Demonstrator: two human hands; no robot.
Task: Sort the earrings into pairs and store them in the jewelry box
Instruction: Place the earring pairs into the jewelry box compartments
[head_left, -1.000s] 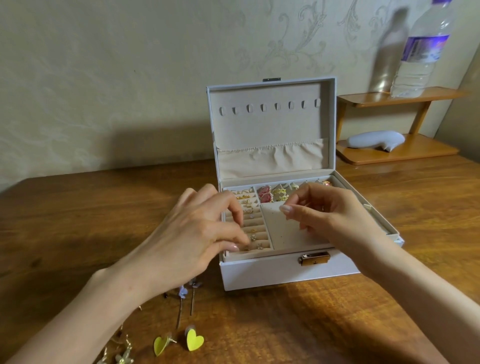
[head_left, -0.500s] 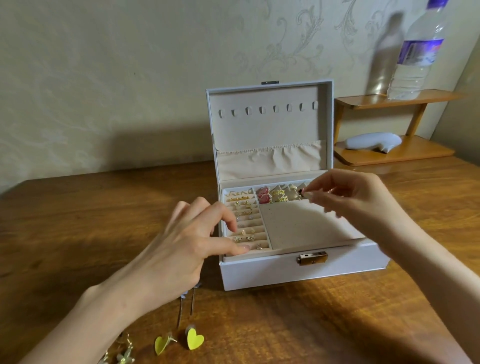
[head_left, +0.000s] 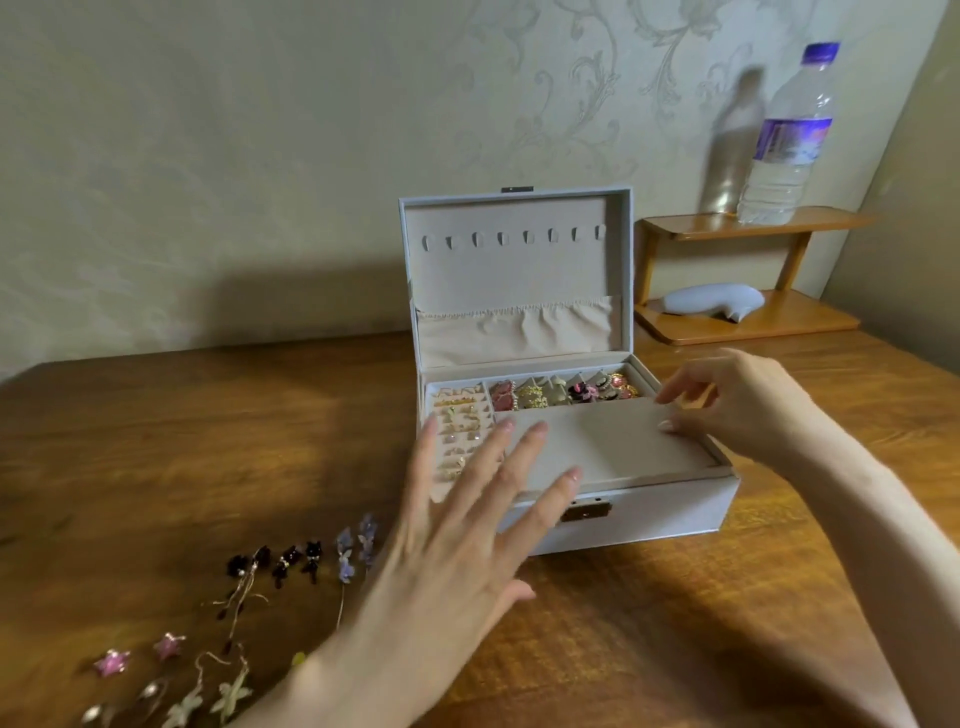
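Both hands have shifted. Loose earrings (head_left: 283, 564), among them pink stars (head_left: 111, 662), black pieces (head_left: 311, 553) and purple flower drops (head_left: 356, 551), lie on the table (head_left: 156, 441) at left. Off the ring rolls (head_left: 457, 415) now, the left hand (head_left: 467, 530) hovers splayed and empty before the open jewelry box (head_left: 649, 514). The right hand (head_left: 743, 410) curls its fingers against the right edge of the beige insert (head_left: 597, 447); I cannot tell whether it grips. Between placements, I judge: next, pinch a matching pair.

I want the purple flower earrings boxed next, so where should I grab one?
Pinch a purple flower earring by its flower cluster, from above, with the left hand, open beside it. It lies flat on the table, and its thin stem trailing toward you looks too fine to hold.
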